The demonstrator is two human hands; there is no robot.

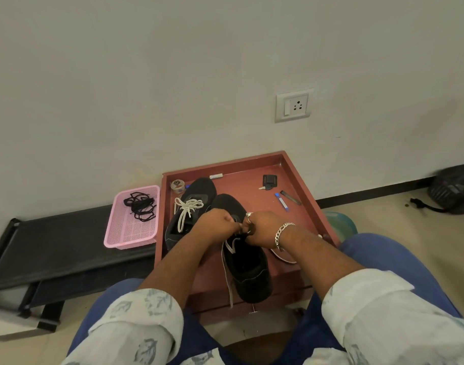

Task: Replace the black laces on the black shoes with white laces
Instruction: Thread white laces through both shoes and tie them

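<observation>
Your left hand (218,224) and right hand (262,229) meet over the near black shoe (248,270) on the red tabletop (254,192), fingers curled, pinching the white lace (227,275). Keep both ends even and draw each crossing snug, wrists raised, forearms converging.

Both forearms reach forward and converge over the near black shoe (248,270). The left hand (217,224) and right hand (262,229) meet above its tongue, fingers curled, apparently pinching the white lace (226,264).
</observation>
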